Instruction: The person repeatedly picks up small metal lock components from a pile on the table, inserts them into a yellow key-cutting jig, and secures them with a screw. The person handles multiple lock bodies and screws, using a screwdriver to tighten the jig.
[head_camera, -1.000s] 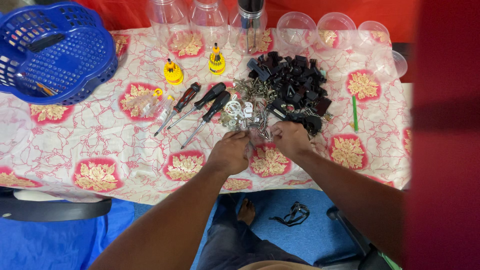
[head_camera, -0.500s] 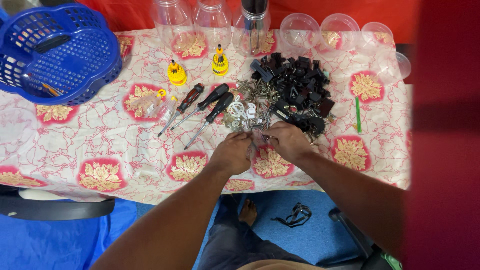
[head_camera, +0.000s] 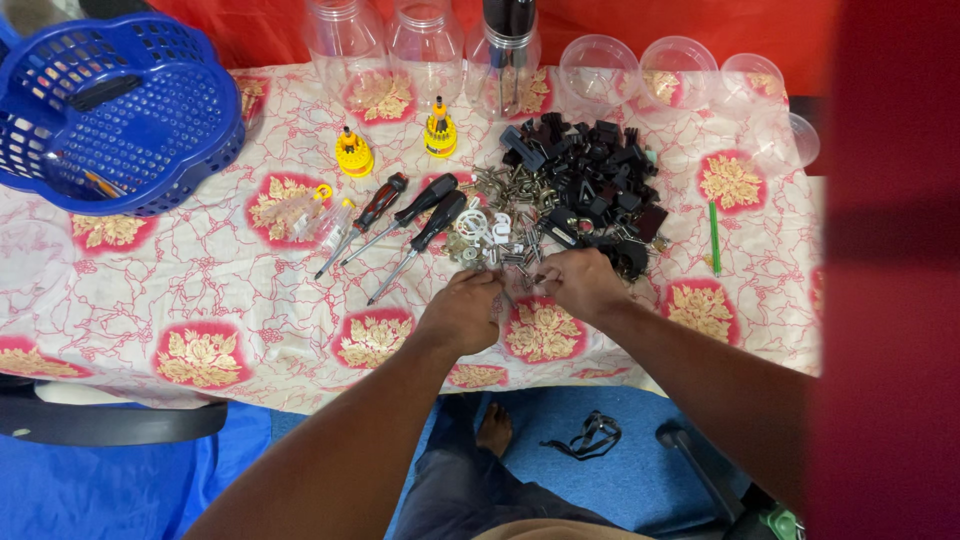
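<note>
Far to the left of the left hand (head_camera: 462, 312), a blue basket (head_camera: 120, 110) sits on the counter (head_camera: 200, 290), which is covered in a red-and-white floral cloth. Nearer, just up and left of that hand, lie 3 black-handled screwdrivers (head_camera: 405, 225). The left hand's fingers are pressed together at the tips, pinching something small from the scatter of metal screws and white rings (head_camera: 490, 230) directly ahead of it; what exactly it pinches is too small to tell. Compared with 1 second ago, both hands sit in nearly the same place, only slightly closer together. The right hand (head_camera: 578, 285) is curled, fingertips meeting the left's. Beyond it lies a heap of black plastic parts (head_camera: 590, 175).
</note>
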